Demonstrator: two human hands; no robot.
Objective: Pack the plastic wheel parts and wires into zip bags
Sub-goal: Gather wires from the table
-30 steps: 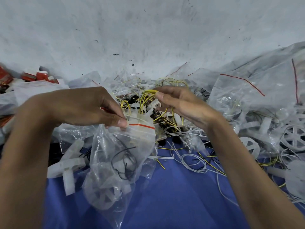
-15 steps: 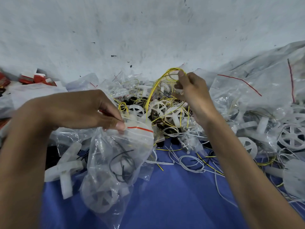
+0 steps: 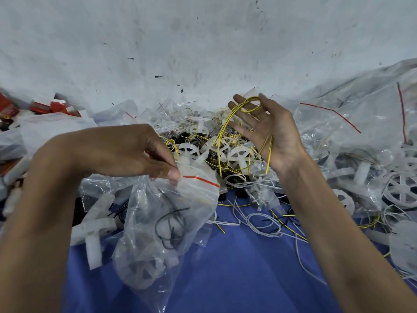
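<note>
Has spread the right hand (image 3: 270, 129) wide since half a second ago, no longer pinching; lets the yellow wires (image 3: 222, 132) drape in a loop across straight fingers, at 1 o'clock from the left hand (image 3: 135, 152). Pinches the zip bag (image 3: 167, 222) at its mouth with the left hand, just beside the red seal; hangs it toward 6 o'clock with black wires and a wheel inside. Leaves the wheel parts (image 3: 239, 157) piled between both wrists. Offers bare blue surface (image 3: 237, 279) at 6 o'clock; hemmed by filled bags (image 3: 361, 123) at 3 o'clock, cross-shaped parts (image 3: 94, 227) at 8 o'clock, red boxes (image 3: 56, 106) at 10 o'clock.
</note>
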